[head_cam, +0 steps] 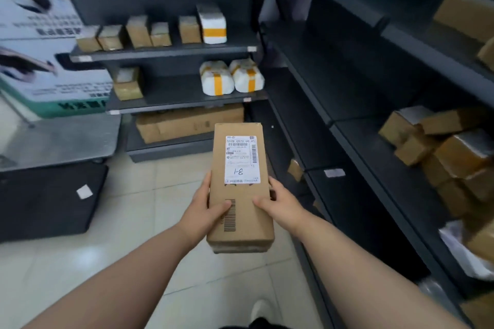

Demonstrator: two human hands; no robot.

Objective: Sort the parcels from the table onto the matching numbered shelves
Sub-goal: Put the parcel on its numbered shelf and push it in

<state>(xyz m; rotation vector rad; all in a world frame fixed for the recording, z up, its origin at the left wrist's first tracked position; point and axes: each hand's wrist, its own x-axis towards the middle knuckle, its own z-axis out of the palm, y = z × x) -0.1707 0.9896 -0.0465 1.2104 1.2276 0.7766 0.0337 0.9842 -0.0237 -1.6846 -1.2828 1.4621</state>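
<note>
Now | left hand (205,209) grips parcel (240,189) | right hand (280,204) grips it too

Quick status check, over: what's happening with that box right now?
Left hand and right hand grip the cardboard parcel, label up. Shelves ahead; nothing visible in the way.

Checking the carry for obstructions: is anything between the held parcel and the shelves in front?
Nothing visible. The left hand and right hand hold the parcel over bare floor; the shelves ahead and the right shelves are open to it. Shelf tags are too blurred to tell which matches.
</note>
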